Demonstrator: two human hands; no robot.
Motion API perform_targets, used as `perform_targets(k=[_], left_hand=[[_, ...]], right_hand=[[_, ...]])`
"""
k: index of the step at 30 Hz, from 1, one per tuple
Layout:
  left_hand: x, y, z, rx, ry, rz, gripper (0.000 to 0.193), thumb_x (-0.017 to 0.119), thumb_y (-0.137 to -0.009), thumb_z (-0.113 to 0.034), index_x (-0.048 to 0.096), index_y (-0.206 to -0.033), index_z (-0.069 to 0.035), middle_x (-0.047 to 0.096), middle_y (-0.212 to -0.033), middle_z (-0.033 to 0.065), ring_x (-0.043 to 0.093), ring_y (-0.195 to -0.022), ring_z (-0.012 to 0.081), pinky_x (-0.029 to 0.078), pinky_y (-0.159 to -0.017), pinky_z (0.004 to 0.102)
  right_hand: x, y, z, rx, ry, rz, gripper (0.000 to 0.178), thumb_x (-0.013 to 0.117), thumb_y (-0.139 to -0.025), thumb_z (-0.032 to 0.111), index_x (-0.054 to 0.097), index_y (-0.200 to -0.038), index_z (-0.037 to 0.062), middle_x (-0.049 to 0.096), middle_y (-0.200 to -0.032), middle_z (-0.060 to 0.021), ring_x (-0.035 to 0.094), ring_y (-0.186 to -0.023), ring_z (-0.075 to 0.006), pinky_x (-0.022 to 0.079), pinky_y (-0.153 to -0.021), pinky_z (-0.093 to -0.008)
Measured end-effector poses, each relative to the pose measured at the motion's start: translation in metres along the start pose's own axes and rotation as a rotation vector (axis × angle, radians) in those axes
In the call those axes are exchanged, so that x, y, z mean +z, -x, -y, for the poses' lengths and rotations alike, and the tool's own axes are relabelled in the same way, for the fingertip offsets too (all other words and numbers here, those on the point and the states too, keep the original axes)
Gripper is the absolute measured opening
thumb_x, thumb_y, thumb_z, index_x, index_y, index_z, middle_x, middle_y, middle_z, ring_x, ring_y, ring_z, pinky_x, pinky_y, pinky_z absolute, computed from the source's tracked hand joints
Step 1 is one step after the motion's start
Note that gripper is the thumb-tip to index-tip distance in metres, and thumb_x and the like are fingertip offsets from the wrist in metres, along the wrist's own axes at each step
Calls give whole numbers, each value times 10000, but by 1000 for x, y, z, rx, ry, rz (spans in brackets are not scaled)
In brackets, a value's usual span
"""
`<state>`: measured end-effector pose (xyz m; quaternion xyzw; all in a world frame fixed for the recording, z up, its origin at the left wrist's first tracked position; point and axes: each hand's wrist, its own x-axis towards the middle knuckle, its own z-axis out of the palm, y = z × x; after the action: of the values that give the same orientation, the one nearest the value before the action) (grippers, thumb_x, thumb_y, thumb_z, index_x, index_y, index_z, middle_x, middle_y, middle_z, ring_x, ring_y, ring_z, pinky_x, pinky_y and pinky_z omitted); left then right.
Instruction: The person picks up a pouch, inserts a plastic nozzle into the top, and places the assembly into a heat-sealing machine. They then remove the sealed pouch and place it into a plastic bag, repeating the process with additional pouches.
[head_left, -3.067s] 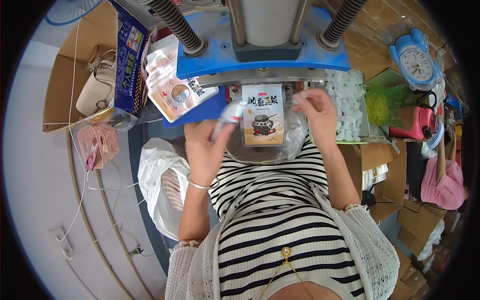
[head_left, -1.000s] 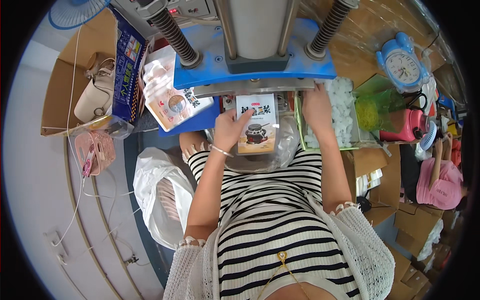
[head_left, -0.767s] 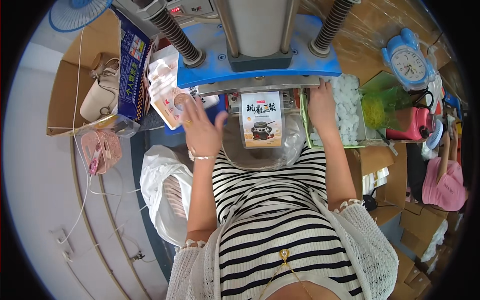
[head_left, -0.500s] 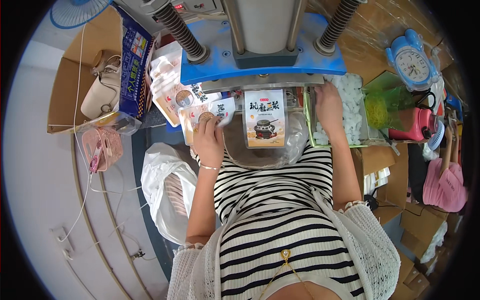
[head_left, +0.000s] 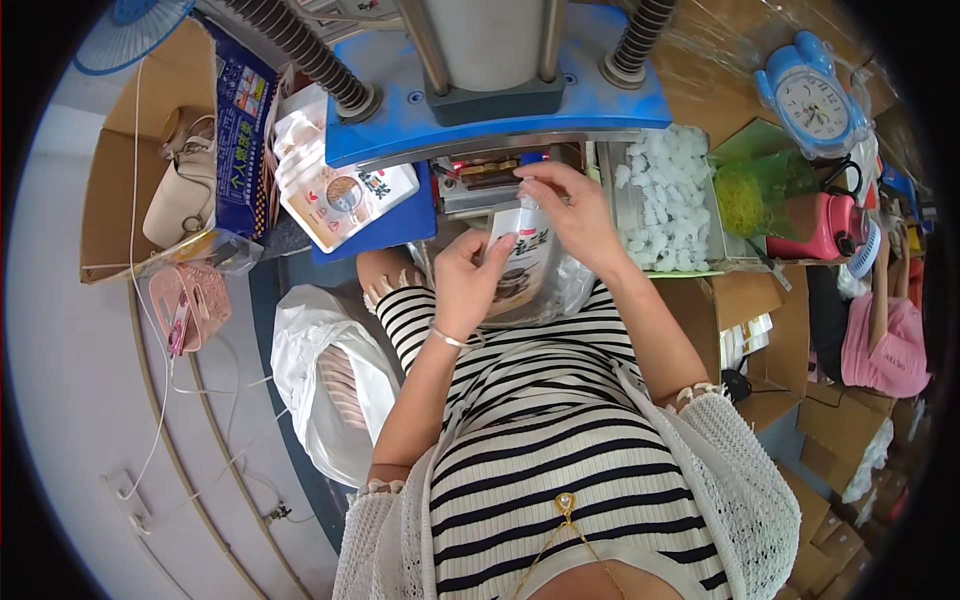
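Observation:
A white printed pouch (head_left: 535, 262) with a pot-like picture near its base hangs tilted in front of the press. My left hand (head_left: 470, 278) grips its left side, thumb across the front. At the pouch's top, my right hand (head_left: 578, 218) is closed in a pinch. A small whitish translucent plastic piece (head_left: 530, 190) shows at those fingertips; its exact shape is unclear. Behind my hands stands the blue press (head_left: 490, 115), with a metal bar along its front. To the left, similar pouches (head_left: 345, 200) lie fanned in a stack on a blue surface.
Right of my hands, a tray holds many small white plastic pieces (head_left: 665, 200). Past it are a green bag (head_left: 750, 205), a pink-red machine (head_left: 815, 225) and a blue alarm clock (head_left: 812, 105). Clear plastic (head_left: 575, 285) lies below the pouch. A white bag (head_left: 325, 385) stands lower left.
My left hand has moved right from the stack, and the pouch under it has left there. My right hand has come left from the tray to the pouch's top. The view has shifted slightly.

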<state>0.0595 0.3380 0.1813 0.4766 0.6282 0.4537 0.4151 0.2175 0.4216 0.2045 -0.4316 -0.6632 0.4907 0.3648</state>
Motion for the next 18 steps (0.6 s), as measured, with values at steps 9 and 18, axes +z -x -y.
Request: perform_targets(k=[9, 18], left_hand=[[-7, -54, 21, -71, 252, -35, 273, 687, -918, -234, 673, -802, 13, 521, -629, -79, 370, -558, 16, 294, -481, 228], [-49, -61, -20, 193, -719, -195, 301, 693, -875, -331, 689, -888, -30, 672, -740, 96, 639, -680, 247, 504, -678, 412]], right_hand=[[-27, -9, -14, -221, 626, -388, 216, 613, -899, 111, 648, -1099, 35, 664, -1019, -179, 648, -841, -361, 515, -752, -392], [-56, -1, -46, -12, 904, -498, 137, 605, -869, 143, 639, -950, 37, 643, -932, -192, 636, -786, -391, 511, -685, -459]])
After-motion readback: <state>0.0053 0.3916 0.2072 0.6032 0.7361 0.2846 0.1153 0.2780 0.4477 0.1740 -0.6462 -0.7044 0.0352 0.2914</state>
